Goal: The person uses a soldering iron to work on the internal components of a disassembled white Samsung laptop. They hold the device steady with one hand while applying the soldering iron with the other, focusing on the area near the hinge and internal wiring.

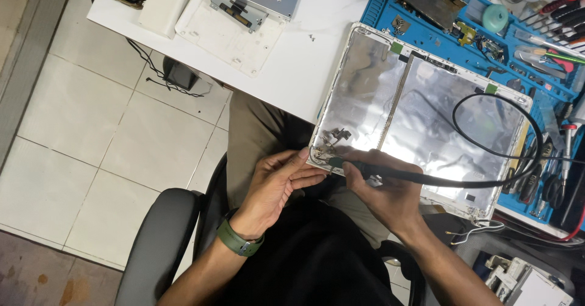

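Observation:
A white laptop lid shell (420, 105) with a silvery foil lining lies on the table edge, hanging toward my lap. My right hand (384, 187) grips a black corded tool like a soldering iron (390, 173), its tip near the metal hinge (334, 137) at the shell's near-left corner. My left hand (277, 181), with a green watch at the wrist, rests its fingertips on that same corner's edge. The tool's black cable (530, 123) loops over the foil to the right.
A blue work mat (426, 35) holds screwdrivers, tweezers and small parts at the upper right. More white laptop parts (231, 20) lie at the table's far end. A black chair armrest (158, 239) is at my left, tiled floor beyond.

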